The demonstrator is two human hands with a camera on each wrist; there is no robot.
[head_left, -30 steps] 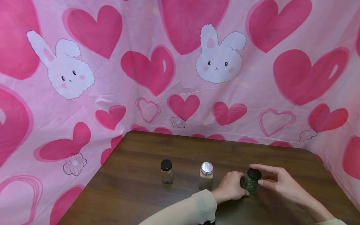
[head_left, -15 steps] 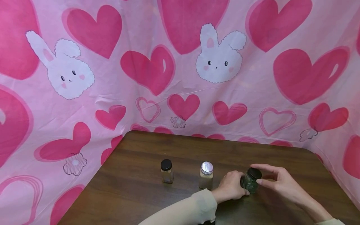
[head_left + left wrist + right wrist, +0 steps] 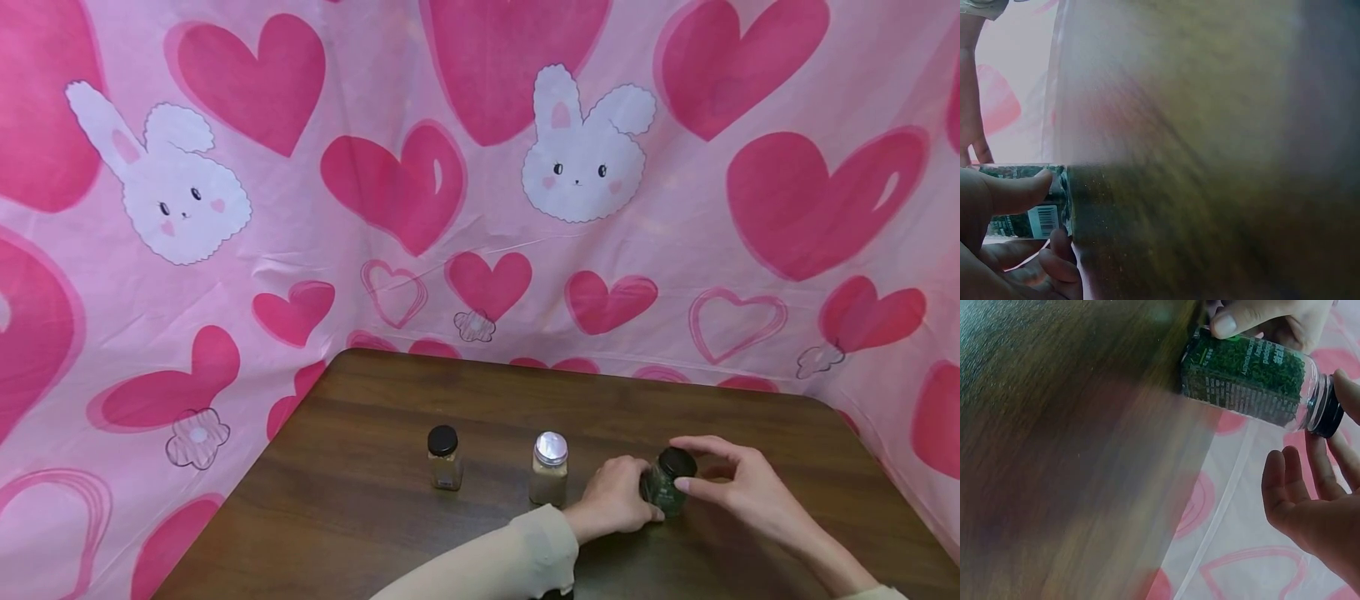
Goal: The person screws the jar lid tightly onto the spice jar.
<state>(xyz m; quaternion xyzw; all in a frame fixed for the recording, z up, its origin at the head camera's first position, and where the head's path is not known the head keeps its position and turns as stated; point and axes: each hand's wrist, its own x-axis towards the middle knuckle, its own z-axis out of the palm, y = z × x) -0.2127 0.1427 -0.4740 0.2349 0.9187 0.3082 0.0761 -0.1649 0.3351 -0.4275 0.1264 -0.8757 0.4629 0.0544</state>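
Observation:
A clear jar of dried green herbs (image 3: pixel 666 493) stands upright on the right side of the table in the head view. My left hand (image 3: pixel 617 495) grips its body low down from the left, and a barcode label (image 3: pixel 1044 220) shows between thumb and fingers in the left wrist view. The jar's black lid (image 3: pixel 1327 411) sits on its neck. Thumb and fingers of my right hand (image 3: pixel 750 490) pinch that lid from the right; in the right wrist view the other fingers are spread off to one side.
Left of the hands stands a jar with a shiny silvery top (image 3: pixel 550 471) and pale contents. Farther left is a black-capped jar (image 3: pixel 446 467) with tan contents. A dark object (image 3: pixel 557 594) peeks out below my left sleeve. Pink heart-patterned cloth (image 3: pixel 495 208) hangs behind the wooden table (image 3: pixel 360 517).
My right thumb has slid leftward across the near side of the black lid, and the right hand has turned slightly with it. My left hand and the jar have stayed in place.

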